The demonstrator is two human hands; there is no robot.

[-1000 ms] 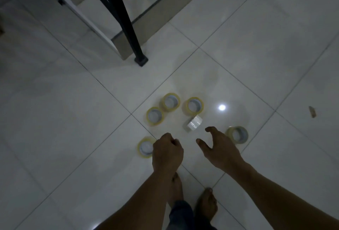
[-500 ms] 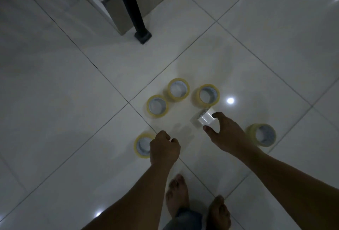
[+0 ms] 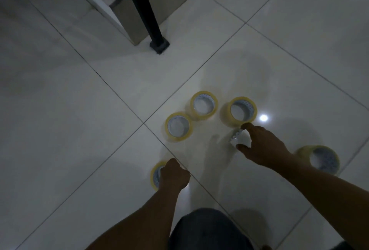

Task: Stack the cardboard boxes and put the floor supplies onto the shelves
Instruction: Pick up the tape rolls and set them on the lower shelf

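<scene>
my right hand point(image 3: 265, 148) now pinches the small white tape roll point(image 3: 236, 139) between thumb and forefinger. a second ago it hung spread open, short of it. the roll is on the floor tiles point(image 3: 99, 150), with one yellow tape roll point(image 3: 242, 111) just beyond the grip. my left hand point(image 3: 174, 176) is a curled fist over another yellow roll's edge point(image 3: 156, 174), and i cannot tell if it holds it. i judge the lift comes next. nothing here is shelved yet.
</scene>
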